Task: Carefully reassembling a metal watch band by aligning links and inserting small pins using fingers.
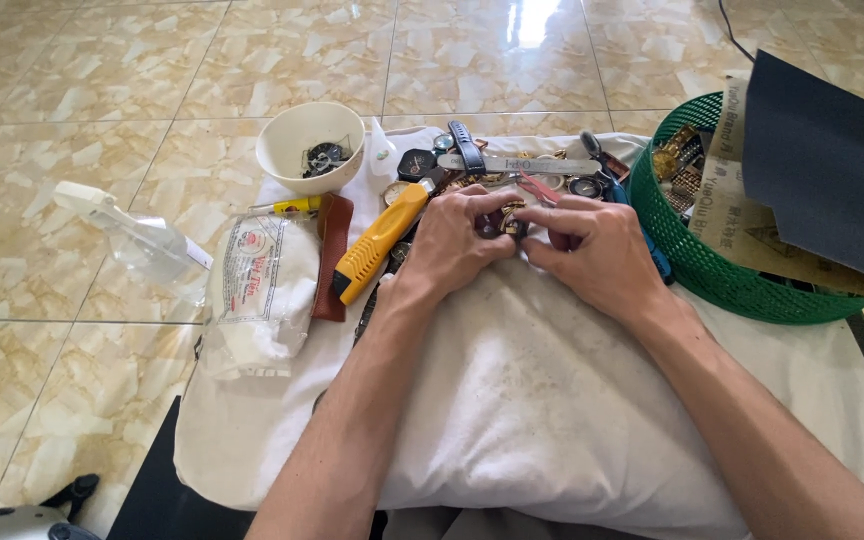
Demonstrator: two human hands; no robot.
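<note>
I see both hands, left (457,245) and right (592,255), pinching a small watch part (500,222) over the cushion (552,400) for support.

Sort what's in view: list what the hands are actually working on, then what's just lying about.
In hand:
left hand and right hand, both pinching a small dark watch part over the white cloth.

Lying about:
yellow utility knife
white bowl
green basket
sandpaper sheets
spray bottle
white packet
brown leather strip
</note>
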